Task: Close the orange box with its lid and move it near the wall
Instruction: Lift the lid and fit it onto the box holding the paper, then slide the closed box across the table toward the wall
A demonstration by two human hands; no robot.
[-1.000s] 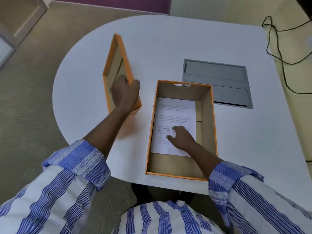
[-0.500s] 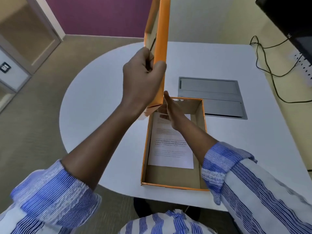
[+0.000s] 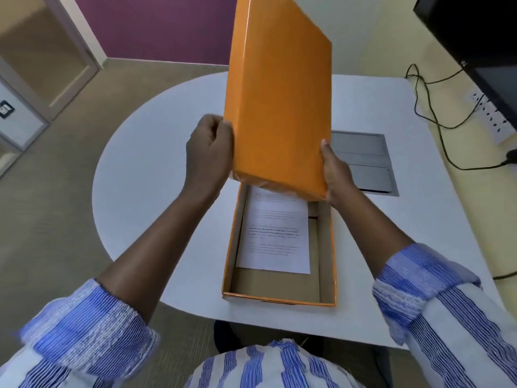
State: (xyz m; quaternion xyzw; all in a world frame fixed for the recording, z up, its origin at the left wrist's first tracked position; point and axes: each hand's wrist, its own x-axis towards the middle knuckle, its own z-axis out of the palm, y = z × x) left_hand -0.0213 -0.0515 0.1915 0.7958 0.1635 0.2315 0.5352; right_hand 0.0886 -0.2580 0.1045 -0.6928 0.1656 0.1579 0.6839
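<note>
The orange lid [image 3: 279, 93] is held up in the air, tilted steeply with its orange top facing me, above the far end of the open orange box [image 3: 279, 299]. My left hand [image 3: 208, 155] grips the lid's lower left edge. My right hand [image 3: 337, 172] grips its lower right corner. The box stands on the white table [image 3: 156, 175] near the front edge, brown inside, with a printed sheet of paper [image 3: 275, 236] lying flat on its floor. The lid hides the box's far wall.
A grey hatch plate [image 3: 361, 161] is set into the table behind the box on the right. Black cables [image 3: 430, 119] run over the table's far right corner to a wall socket strip [image 3: 492, 119]. A dark screen [image 3: 481, 37] hangs on the cream wall at the right.
The lid has swung from edge-on in my left hand to face me over the box. My right hand has taken hold of the lid's lower right corner.
</note>
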